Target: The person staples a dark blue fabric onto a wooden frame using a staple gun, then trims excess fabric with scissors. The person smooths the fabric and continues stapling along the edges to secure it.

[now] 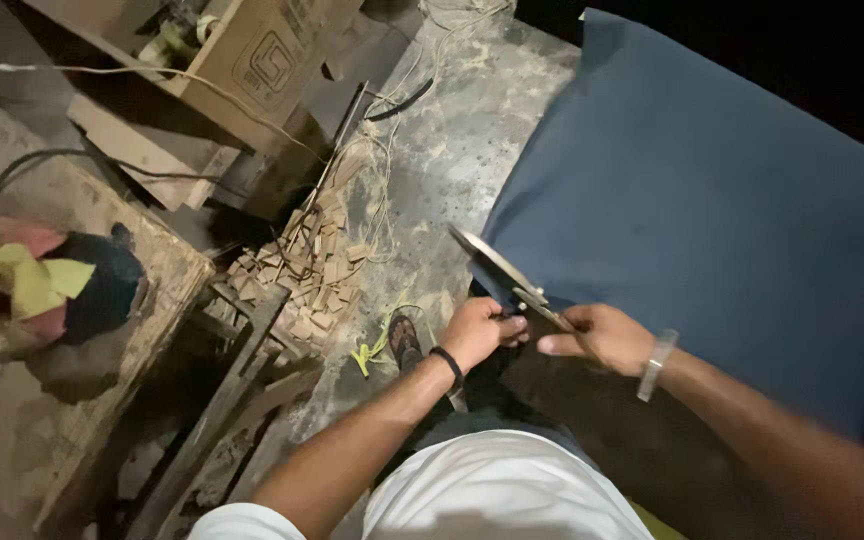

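Observation:
A large blue sheet (712, 220) of fabric lies over a workbench on the right. Long metal shears (497, 265) point up and to the left at the sheet's near left edge. My left hand (477, 330) is closed around the shears' dark handle loops. My right hand (597, 338) rests beside it on the shears' handle and the sheet's edge, fingers pointing left. A black band circles my left wrist and a metal bracelet my right wrist.
A stained grey floor strip (452, 150) runs along the sheet's left side, with wires and a pile of small wood offcuts (317, 270). A cardboard box (262, 55) stands at the top left. A worn wooden table (82, 330) with bundled cloth is at the left. A sandalled foot (404, 342) shows below.

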